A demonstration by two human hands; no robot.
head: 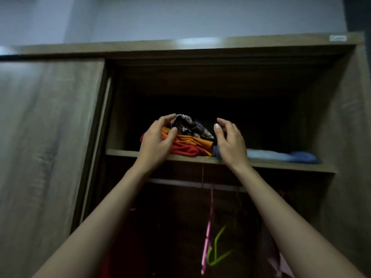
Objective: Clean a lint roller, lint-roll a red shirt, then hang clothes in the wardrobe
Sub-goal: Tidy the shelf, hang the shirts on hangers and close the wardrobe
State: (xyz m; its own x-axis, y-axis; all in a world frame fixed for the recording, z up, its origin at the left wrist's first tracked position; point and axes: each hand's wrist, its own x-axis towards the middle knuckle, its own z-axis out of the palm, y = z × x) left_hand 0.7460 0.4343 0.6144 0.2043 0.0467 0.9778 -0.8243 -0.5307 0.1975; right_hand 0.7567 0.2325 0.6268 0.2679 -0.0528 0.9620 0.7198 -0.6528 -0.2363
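I look up into an open wooden wardrobe [341,117]. On its upper shelf [261,164] lies a pile of folded clothes: a red garment [184,150] at the bottom, an orange one [192,140] above it, a black-and-white patterned one [190,125] on top. My left hand [157,141] is raised at the pile's left side, fingers curved, thumb touching the orange cloth. My right hand [229,140] hovers at the pile's right side with relaxed fingers, holding nothing.
Blue folded cloth [285,155] lies on the shelf to the right. Below the shelf runs a hanging rail [180,182] with a pink hanger [207,233], a green hanger [217,249] and dark clothes. A sliding door [46,147] covers the left half.
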